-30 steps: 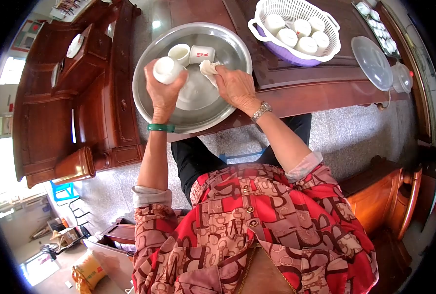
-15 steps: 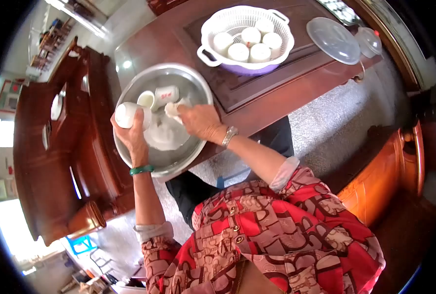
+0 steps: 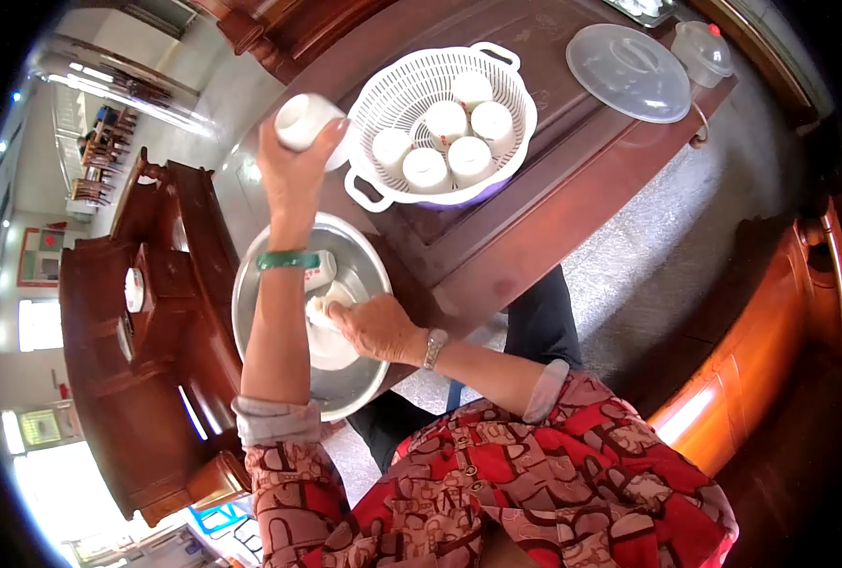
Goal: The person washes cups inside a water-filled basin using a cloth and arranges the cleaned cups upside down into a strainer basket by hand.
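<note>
My left hand is wrapped round a white cup, holding it up just left of the white strainer basket. Several white cups sit inside that basket, most with their flat bases up. Over the metal basin, my right hand is closed on a crumpled whitish cloth. Another white cup with red marking lies on its side in the basin, partly behind my left forearm. Cloudy water seems to cover the basin's bottom.
Both vessels stand on a dark wooden table. A clear plastic lid and a small lidded container are at its far right. A wooden bench is to the right, and carved wooden furniture to the left.
My left hand has lifted the cup from above the basin up to the basket's left side. My right hand stays at the basin with the cloth. The whole view has shifted.
</note>
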Available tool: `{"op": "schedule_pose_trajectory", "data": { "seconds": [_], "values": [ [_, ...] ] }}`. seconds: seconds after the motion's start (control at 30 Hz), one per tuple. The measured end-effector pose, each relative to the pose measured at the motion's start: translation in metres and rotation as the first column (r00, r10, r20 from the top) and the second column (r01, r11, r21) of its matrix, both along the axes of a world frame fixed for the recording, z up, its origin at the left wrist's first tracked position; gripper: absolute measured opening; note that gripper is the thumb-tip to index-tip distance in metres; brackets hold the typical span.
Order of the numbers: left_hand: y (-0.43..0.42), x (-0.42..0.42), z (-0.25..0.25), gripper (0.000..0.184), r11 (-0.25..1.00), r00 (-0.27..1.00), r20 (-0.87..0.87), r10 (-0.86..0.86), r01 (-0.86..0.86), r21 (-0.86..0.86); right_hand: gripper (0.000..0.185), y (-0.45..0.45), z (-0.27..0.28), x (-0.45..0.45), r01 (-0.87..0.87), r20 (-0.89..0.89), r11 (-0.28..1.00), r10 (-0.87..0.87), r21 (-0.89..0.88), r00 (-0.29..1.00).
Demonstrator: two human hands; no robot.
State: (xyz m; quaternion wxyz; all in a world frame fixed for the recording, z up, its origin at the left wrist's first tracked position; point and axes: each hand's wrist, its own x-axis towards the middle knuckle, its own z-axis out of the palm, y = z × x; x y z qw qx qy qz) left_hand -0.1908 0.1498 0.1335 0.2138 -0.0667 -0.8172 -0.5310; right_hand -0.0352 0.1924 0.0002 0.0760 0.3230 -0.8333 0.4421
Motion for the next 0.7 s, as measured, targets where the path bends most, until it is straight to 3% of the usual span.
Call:
{"op": "schedule_pose_trajectory", "data": {
  "seconds": [0.03, 0.07, 0.17, 0.27, 0.3, 0.33, 0.4, 0.53, 0.6, 0.63, 0.7],
  "values": [
    [0.011, -0.013, 0.002, 0.06, 0.995, 1.0, -0.004, 0.002, -0.002, -0.099, 0.017, 0.0, -0.002, -0.001, 0.002, -0.025, 1.0, -0.002, 0.001, 1.0],
    [0.024, -0.019, 0.001, 0.062, 0.999, 0.997, 0.078, -0.023, 0.024, -0.021, 0.015, -0.002, -0.005, 0.0, -0.01, -0.019, 1.0, 0.011, 0.01, 1.0],
    [0.043, -0.058, -0.02, 0.065, 0.988, 0.994, 0.107, -0.019, 0.035, -0.152, 0.012, 0.003, -0.001, -0.002, -0.028, -0.002, 0.999, 0.028, -0.036, 1.0],
    [0.063, -0.086, -0.049, 0.059, 0.992, 0.986, 0.164, -0.033, 0.051, -0.112, 0.023, 0.0, -0.009, -0.002, -0.045, -0.015, 0.999, 0.045, 0.001, 0.999],
    [0.07, -0.09, -0.05, 0.059, 0.996, 0.968, 0.247, -0.047, 0.064, -0.06, 0.009, 0.001, -0.007, -0.002, -0.049, -0.002, 0.99, 0.049, -0.131, 0.999],
    [0.076, -0.095, -0.054, 0.059, 0.996, 0.968, 0.247, -0.051, 0.069, -0.062, 0.01, 0.0, -0.006, -0.003, 0.013, -0.078, 0.971, -0.032, -0.237, 0.996],
    [0.084, -0.106, -0.064, 0.059, 0.995, 0.952, 0.301, -0.059, 0.081, -0.061, 0.01, 0.008, -0.005, -0.003, -0.08, -0.048, 0.995, 0.077, -0.066, 0.996],
    [0.089, -0.131, -0.091, 0.071, 0.975, 0.954, 0.28, -0.108, 0.156, -0.156, 0.014, 0.013, -0.007, -0.006, -0.121, -0.069, 0.987, 0.114, -0.104, 0.991],
    [0.092, -0.136, -0.099, 0.077, 0.969, 0.942, 0.3, -0.153, 0.202, -0.14, 0.02, 0.018, -0.002, -0.006, -0.126, -0.087, 0.971, 0.11, -0.203, 0.99],
    [0.095, -0.135, -0.099, 0.079, 0.955, 0.933, 0.34, -0.119, 0.201, -0.219, 0.02, 0.017, -0.002, -0.004, -0.138, -0.045, 0.982, 0.133, -0.132, 0.99],
    [0.101, -0.138, -0.1, 0.082, 0.925, 0.916, 0.399, -0.048, 0.191, -0.329, 0.02, 0.017, -0.004, -0.004, -0.151, -0.042, 0.977, 0.146, -0.152, 0.988]
  ]
}}
